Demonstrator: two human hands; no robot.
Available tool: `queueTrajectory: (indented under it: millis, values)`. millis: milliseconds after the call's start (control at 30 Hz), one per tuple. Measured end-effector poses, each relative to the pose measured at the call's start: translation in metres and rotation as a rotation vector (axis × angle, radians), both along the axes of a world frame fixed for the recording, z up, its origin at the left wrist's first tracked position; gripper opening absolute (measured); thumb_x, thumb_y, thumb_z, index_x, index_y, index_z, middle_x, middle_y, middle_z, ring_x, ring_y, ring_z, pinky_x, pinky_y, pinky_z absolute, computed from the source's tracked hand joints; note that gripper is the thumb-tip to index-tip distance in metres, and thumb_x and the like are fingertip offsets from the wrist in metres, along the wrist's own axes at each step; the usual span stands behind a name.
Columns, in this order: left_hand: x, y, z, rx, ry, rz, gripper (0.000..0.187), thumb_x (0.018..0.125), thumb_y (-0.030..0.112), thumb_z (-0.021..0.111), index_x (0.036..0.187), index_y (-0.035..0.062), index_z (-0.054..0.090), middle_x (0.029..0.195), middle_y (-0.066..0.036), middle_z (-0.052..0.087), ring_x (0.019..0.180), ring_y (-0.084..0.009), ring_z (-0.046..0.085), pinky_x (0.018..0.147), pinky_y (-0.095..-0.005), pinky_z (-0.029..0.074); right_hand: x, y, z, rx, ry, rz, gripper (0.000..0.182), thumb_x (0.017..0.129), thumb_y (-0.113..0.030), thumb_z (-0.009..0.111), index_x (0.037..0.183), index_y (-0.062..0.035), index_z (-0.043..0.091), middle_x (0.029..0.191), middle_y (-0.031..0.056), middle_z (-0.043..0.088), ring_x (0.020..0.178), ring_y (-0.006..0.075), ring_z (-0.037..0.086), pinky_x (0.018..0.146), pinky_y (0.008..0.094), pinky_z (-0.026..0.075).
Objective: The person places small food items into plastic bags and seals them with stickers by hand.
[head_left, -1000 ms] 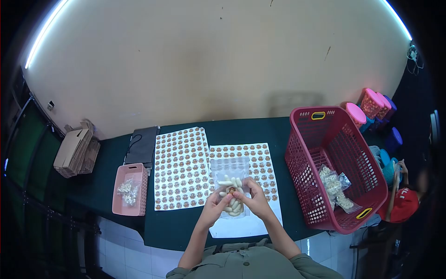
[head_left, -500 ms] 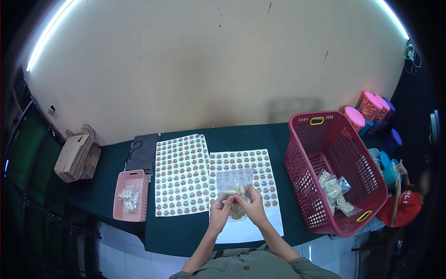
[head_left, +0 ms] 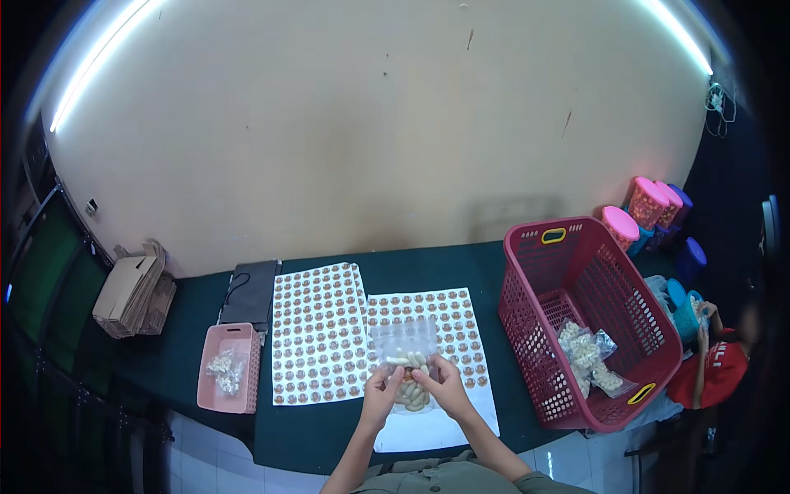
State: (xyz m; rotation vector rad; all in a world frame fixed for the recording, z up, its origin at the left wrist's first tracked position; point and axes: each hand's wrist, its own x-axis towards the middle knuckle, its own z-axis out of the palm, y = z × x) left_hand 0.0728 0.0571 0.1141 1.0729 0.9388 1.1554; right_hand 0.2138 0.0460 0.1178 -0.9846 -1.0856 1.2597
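In the lower middle of the frame, the hands (head_left: 447, 389) are covering parts of the clear bag's (head_left: 403, 333) sides, while the thumbs are hiding some of the round label (head_left: 407, 375). The bag is blocking part of the right sticker sheet (head_left: 451, 317), whose tiny print is proving too small to read. The bottom edge is cutting off the green shirt (head_left: 436, 485); the top edge is cropping the light tube (head_left: 107, 70) at upper left. At far right, lettering on the red garment (head_left: 714, 372) is appearing too small to read.
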Motion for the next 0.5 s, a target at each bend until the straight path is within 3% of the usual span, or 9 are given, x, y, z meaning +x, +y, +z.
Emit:
queueTrajectory:
  millis: [133, 167, 233, 300, 367, 500]
  values:
    - [0.002, 0.005, 0.021, 0.051, -0.194, 0.228, 0.016, 0.087, 0.013, 0.052, 0.093, 0.0001, 0.058, 0.089, -0.003, 0.057, 0.079, -0.0083, 0.053, 0.074, -0.0218, 0.042, -0.003, -0.003, 0.004, 0.013, -0.02, -0.003, 0.019, 0.078, -0.012, 0.063, 0.091, -0.0017, 0.054, 0.083, 0.0008, 0.055, 0.077, 0.0066, 0.05, 0.068, 0.0215, 0.041]
    - [-0.004, 0.009, 0.016, 0.071, -0.203, 0.221, 0.016, 0.087, 0.013, 0.052, 0.093, 0.0001, 0.058, 0.089, -0.003, 0.057, 0.079, -0.0083, 0.053, 0.074, -0.0218, 0.042, 0.002, 0.001, -0.016, 0.004, -0.132, 0.039, 0.022, 0.077, -0.012, 0.064, 0.093, -0.0012, 0.054, 0.087, 0.002, 0.056, 0.08, 0.0077, 0.052, 0.072, 0.0226, 0.042]
    - [-0.013, 0.015, 0.004, 0.119, -0.201, 0.244, 0.015, 0.087, 0.018, 0.052, 0.092, 0.0048, 0.056, 0.084, -0.001, 0.057, 0.074, -0.0052, 0.05, 0.064, -0.0179, 0.041, -0.001, 0.0, -0.02, -0.038, 0.009, 0.123, 0.026, 0.076, -0.013, 0.065, 0.096, -0.0014, 0.055, 0.09, 0.0028, 0.057, 0.084, 0.0084, 0.052, 0.073, 0.0236, 0.043]
    - [-0.014, 0.012, 0.01, 0.121, -0.094, 0.291, 0.012, 0.087, 0.016, 0.052, 0.083, 0.0049, 0.055, 0.079, -0.001, 0.058, 0.072, -0.0054, 0.051, 0.066, -0.0189, 0.041, 0.001, -0.004, -0.008, -0.056, -0.162, 0.139, 0.029, 0.075, -0.013, 0.066, 0.099, -0.0019, 0.055, 0.091, 0.0034, 0.058, 0.086, 0.0093, 0.053, 0.073, 0.0245, 0.044]
    - [-0.015, 0.012, 0.002, 0.181, -0.05, 0.323, 0.011, 0.085, 0.012, 0.056, 0.083, 0.001, 0.058, 0.077, -0.002, 0.059, 0.07, -0.0069, 0.053, 0.066, -0.0193, 0.042, 0.002, 0.0, -0.017, -0.037, -0.336, 0.057, 0.039, 0.07, -0.022, 0.071, 0.098, -0.0015, 0.055, 0.089, 0.0066, 0.058, 0.083, 0.0143, 0.055, 0.072, 0.0271, 0.045]
    - [-0.015, 0.01, -0.016, 0.307, 0.134, 0.279, 0.009, 0.082, 0.007, 0.058, 0.082, -0.0016, 0.059, 0.076, -0.003, 0.059, 0.068, -0.0084, 0.054, 0.062, -0.0199, 0.043, 0.003, 0.002, -0.005, 0.152, -0.429, -0.136, 0.041, 0.068, -0.026, 0.073, 0.097, -0.0033, 0.055, 0.087, 0.0077, 0.058, 0.083, 0.0173, 0.055, 0.074, 0.029, 0.043]
